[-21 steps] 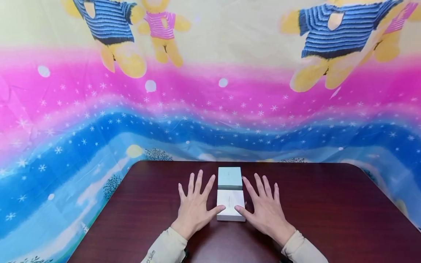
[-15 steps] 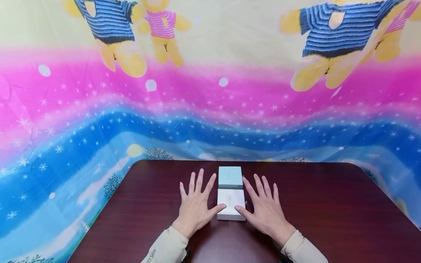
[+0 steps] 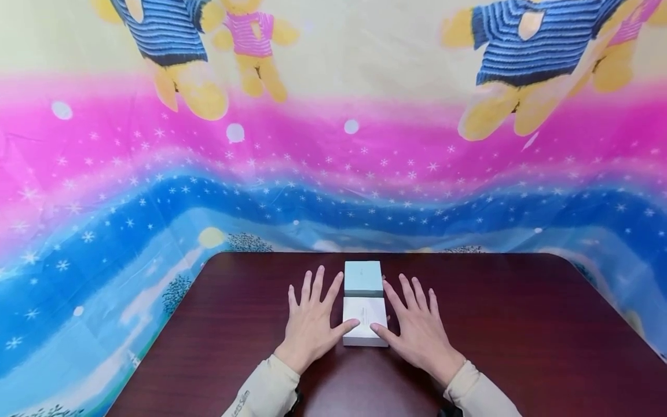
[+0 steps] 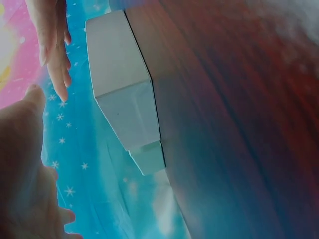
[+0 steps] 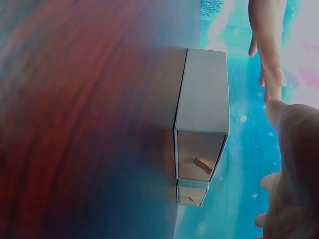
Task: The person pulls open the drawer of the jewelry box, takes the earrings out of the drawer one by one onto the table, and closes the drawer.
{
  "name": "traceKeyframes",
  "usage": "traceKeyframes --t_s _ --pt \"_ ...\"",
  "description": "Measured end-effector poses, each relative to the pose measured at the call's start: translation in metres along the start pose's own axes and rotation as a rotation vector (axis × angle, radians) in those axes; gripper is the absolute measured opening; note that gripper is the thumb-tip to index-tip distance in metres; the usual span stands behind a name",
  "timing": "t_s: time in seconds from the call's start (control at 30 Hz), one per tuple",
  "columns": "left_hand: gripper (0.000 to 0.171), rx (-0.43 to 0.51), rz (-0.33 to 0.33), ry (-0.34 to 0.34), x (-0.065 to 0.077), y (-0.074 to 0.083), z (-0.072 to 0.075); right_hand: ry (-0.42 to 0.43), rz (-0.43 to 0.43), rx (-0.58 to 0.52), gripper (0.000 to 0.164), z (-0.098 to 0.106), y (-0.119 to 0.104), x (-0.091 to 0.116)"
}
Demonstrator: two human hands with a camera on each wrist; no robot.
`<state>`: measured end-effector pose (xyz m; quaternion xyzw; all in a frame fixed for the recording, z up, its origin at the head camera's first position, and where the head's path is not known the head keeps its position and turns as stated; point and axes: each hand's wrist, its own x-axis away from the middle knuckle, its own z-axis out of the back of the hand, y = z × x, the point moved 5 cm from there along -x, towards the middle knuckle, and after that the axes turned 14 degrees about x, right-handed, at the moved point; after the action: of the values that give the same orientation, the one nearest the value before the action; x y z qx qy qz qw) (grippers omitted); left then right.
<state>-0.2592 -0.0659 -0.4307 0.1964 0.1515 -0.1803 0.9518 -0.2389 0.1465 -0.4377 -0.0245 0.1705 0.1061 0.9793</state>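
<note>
A white box (image 3: 365, 336) with faint print on its lid lies on the table, and a pale green box (image 3: 363, 277) sits directly behind it. My left hand (image 3: 308, 327) is held over the left side, fingers spread, its thumb above the white lid. Mirroring it on the right, my right hand (image 3: 421, 336) also has its fingers spread. Both wrist views show a gap between the hands and the white box (image 4: 112, 55). In the right wrist view, a small tab (image 5: 203, 166) sticks out of the white box's side. Neither hand holds anything.
The dark reddish-brown table (image 3: 521, 324) has rounded far corners. Behind it hangs a printed cloth (image 3: 333, 150) with bears and snowflakes, which reaches down past the table's back and left edges.
The head view has shifted slightly. The fingers of both hands are drawn in a little closer together. The boxes stay in place on the table.
</note>
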Motion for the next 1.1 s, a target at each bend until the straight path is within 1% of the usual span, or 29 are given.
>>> traceKeyframes --t_s 0.17,0.3,0.6,0.67,0.83,1.1 --pt "0.095 -0.003 -0.012 0.01 -0.0025 0.0008 0.0009 -0.008 0.01 -0.002 0.089 0.0009 -0.0031 -0.0032" --pt "0.093 -0.008 -0.015 0.005 -0.0036 0.0012 0.0004 -0.001 0.008 0.008 0.087 0.0016 -0.0026 -0.004" --pt "0.094 0.01 -0.012 -0.007 -0.0013 0.0007 -0.0038 0.005 0.015 0.007 0.084 -0.001 -0.0027 -0.0007" --pt "0.094 0.001 -0.018 -0.008 -0.0009 0.0007 -0.0041 0.007 0.018 0.003 0.084 -0.0007 -0.0031 -0.0003" --pt "0.094 -0.004 -0.036 -0.004 -0.0014 0.0012 -0.0015 0.006 0.028 0.01 0.082 0.0007 -0.0033 -0.0019" --pt "0.092 0.013 -0.028 -0.025 -0.0046 -0.0009 0.0021 -0.019 0.037 0.026 0.082 0.0049 -0.0012 -0.0057"
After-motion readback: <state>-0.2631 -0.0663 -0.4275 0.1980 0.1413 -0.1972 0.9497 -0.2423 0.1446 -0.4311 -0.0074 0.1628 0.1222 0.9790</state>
